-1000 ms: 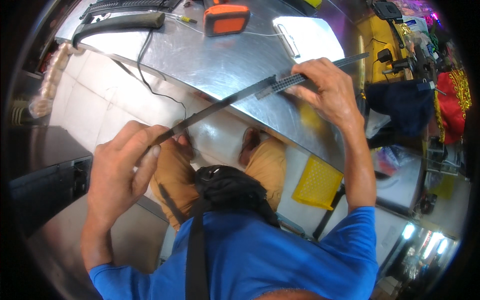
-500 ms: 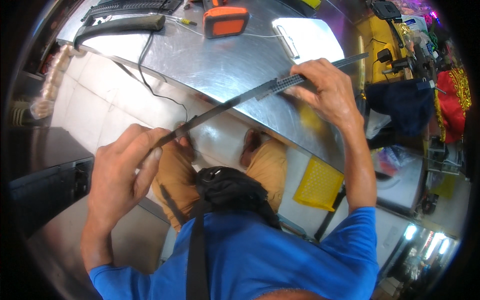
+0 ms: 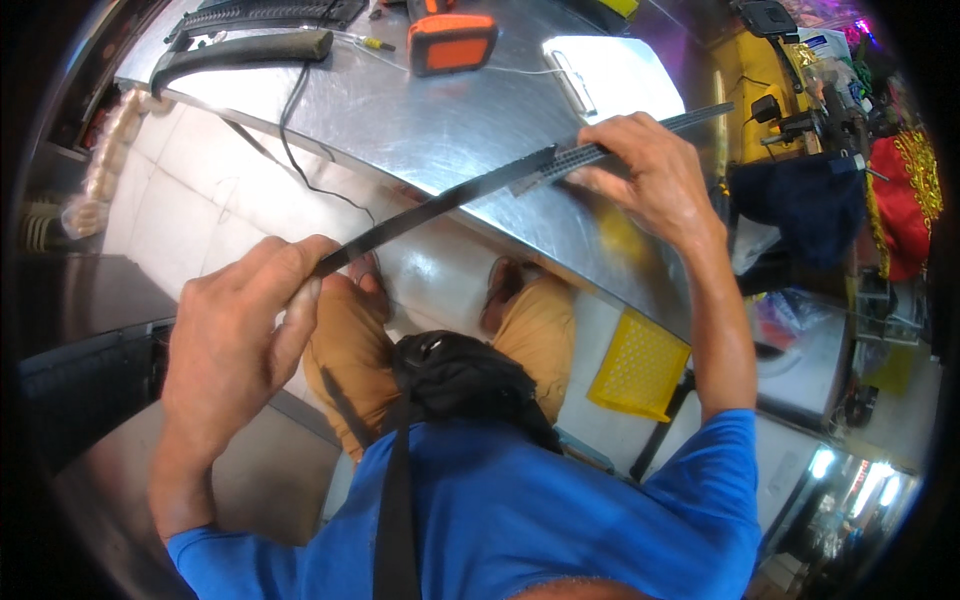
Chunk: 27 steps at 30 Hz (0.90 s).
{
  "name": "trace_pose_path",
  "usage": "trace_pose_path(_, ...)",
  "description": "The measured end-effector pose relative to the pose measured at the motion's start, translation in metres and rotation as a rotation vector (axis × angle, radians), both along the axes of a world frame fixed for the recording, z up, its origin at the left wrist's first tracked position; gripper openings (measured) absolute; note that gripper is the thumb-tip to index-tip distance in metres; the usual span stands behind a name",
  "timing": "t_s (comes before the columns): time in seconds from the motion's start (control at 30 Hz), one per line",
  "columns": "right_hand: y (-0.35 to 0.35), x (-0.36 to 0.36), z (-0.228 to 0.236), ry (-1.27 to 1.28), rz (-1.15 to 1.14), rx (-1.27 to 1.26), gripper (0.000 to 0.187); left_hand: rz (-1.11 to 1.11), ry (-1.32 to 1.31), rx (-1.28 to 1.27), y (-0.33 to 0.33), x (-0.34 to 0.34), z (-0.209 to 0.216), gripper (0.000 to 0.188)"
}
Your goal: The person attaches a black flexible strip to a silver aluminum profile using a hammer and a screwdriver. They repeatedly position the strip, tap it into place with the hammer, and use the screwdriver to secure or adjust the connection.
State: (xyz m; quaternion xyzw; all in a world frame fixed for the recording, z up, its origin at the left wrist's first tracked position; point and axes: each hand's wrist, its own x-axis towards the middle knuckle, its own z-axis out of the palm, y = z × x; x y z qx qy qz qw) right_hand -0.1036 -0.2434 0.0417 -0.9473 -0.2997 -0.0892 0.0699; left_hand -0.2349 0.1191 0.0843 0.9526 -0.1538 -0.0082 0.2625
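A long, narrow black strip runs slantwise in the air, from my left hand up toward the metal table. Its lower end is pinched between thumb and fingers of my left hand. A perforated black strip lies along its upper part, and my right hand is closed around that stretch. Beyond my right fingers a thin end sticks out over the table's right side. Whether the two strips are joined is something I cannot tell.
On the table are an orange-and-black tool, a curved black handle-like piece, a clipboard with white paper and a cord hanging over the edge. A yellow perforated panel stands below right. Cluttered goods fill the right.
The black strip has turned slightly, showing more of its flat side. My left hand has shifted a little left and up; my right hand has barely moved.
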Motion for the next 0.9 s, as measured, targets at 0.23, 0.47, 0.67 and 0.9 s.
trace_pose_path(0.23, 0.008, 0.001, 0.01, 0.087, -0.04, -0.03, 0.045, -0.009, -0.008, 0.133, -0.008, -0.003, 0.022, 0.029)
trace_pose_path(0.47, 0.0, 0.01, 0.052, 0.134, -0.02, -0.041, 0.06, -0.116, -0.037, 0.179, 0.0, 0.002, 0.025, 0.034)
trace_pose_path(0.67, 0.127, 0.111, 0.103, -0.01, 0.473, 0.187, 0.042, -0.192, -0.067, 0.255, 0.005, -0.004, 0.019, 0.036)
trace_pose_path(0.9, 0.325, 0.167, 0.036, 0.094, 0.456, -0.216, 0.031, -0.155, -0.05, 0.238, 0.014, 0.0, 0.012, 0.029)
